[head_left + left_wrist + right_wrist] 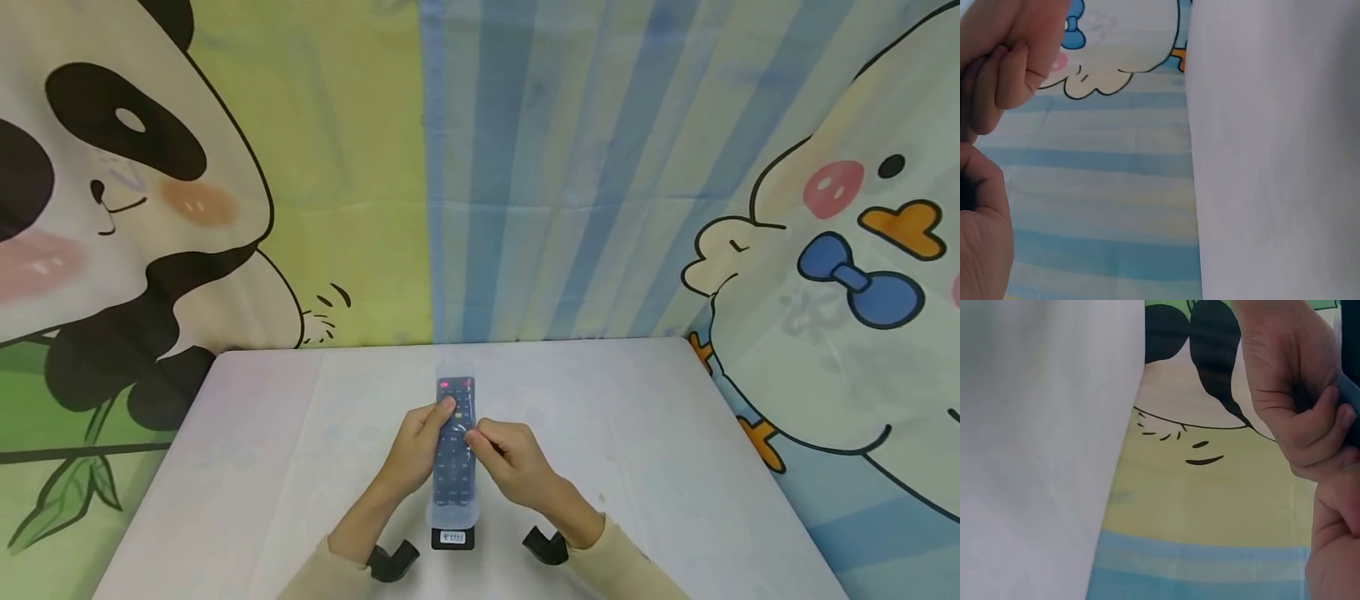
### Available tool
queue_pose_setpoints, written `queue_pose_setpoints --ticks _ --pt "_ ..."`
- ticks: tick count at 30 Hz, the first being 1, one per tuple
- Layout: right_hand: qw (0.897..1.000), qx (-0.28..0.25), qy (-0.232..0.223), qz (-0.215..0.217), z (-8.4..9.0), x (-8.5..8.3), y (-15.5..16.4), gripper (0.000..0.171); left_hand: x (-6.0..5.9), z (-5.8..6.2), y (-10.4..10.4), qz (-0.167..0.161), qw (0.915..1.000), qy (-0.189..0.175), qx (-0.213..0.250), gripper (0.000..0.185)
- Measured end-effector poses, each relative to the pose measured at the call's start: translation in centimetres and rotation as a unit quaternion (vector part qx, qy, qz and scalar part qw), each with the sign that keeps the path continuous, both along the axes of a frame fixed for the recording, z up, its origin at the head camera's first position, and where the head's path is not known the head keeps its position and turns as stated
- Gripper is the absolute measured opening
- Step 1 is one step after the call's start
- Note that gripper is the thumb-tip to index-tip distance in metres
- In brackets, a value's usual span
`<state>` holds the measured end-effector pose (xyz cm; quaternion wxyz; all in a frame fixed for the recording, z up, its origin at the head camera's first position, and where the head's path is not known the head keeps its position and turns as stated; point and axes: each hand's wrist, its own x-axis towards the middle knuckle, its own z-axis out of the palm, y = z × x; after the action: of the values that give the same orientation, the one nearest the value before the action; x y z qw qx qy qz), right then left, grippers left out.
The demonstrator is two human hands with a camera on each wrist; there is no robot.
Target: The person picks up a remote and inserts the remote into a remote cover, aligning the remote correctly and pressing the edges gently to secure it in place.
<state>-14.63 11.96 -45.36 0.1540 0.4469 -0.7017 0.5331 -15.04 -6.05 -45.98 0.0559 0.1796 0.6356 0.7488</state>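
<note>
In the head view, a dark remote control (pixel 453 471) with rows of buttons stands upright between the hands, inside a translucent sleeve (pixel 453 518). Its black lower end, bearing a white label, sticks out of the sleeve. My left hand (pixel 411 446) grips the remote's left side, thumb lying on the front over the upper buttons. At the right edge my right hand (pixel 517 462) pinches the sleeve, its other fingers curled in. The right wrist view shows the left hand's fingers (pixel 1316 434) curled behind the remote.
A white-covered table (pixel 637 433) lies under the hands. Behind it hangs a striped cloth (pixel 562 167), with a panda print at left and a white cartoon figure at right. Black curved pieces (pixel 393 562) sit at both wrists.
</note>
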Motion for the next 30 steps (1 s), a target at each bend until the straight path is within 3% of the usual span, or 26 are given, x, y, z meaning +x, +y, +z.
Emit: queue_pose_setpoints --ticks 4,8,12,15,19,22,26,30 --pt "0.998 0.011 0.064 -0.019 0.6 0.3 -0.5 0.034 0.1 0.6 0.3 0.012 0.9971 -0.049 0.057 0.047" --pt "0.993 0.021 0.110 -0.021 1.1 0.8 -0.6 0.037 0.0 1.2 0.5 0.022 0.9941 -0.070 0.080 0.043" --pt "0.994 0.018 0.109 -0.003 1.4 1.2 -0.5 0.035 0.0 1.6 0.7 0.024 0.9932 -0.076 0.084 0.043" --pt "0.998 0.012 0.066 0.009 1.5 1.2 -0.5 0.032 0.0 1.8 0.7 0.034 0.9938 -0.065 0.083 0.043" --pt "0.999 -0.001 -0.021 0.038 1.1 1.0 -0.6 0.035 0.1 1.7 0.4 0.040 0.9969 -0.025 0.063 0.043" --pt "0.992 -0.017 -0.102 0.078 0.5 0.9 -0.4 0.034 0.4 1.8 0.1 0.050 0.9982 0.026 0.021 0.040" --pt "0.975 -0.020 -0.200 0.099 -0.2 0.6 -0.2 0.026 0.6 1.7 -0.1 0.074 0.9926 0.085 -0.045 0.030" --pt "0.970 -0.002 -0.227 0.082 -0.7 0.3 0.0 0.015 0.5 1.6 0.0 0.086 0.9837 0.121 -0.101 0.026"
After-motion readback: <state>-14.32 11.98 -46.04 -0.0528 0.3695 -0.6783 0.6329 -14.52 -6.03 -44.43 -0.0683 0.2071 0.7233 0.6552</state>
